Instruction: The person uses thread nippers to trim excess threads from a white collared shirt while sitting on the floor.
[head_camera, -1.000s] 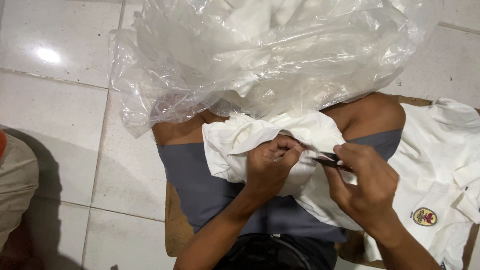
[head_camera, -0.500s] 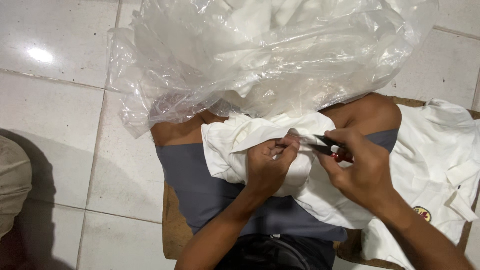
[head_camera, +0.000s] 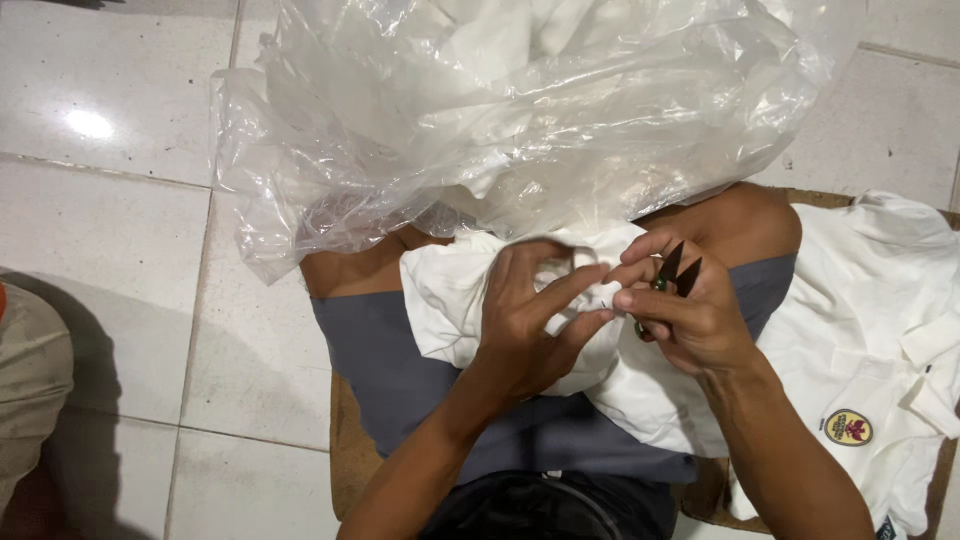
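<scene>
We see the left hand (head_camera: 530, 320) resting on a bunched white garment (head_camera: 450, 290) on the lap, its fingers spread and half curled, fingertips meeting those of the right hand (head_camera: 690, 320). The right hand is closed around small thread snips (head_camera: 672, 275), dark blades pointing up and slightly parted. Just above both hands lies a large clear plastic bag (head_camera: 520, 110) of white cloth.
</scene>
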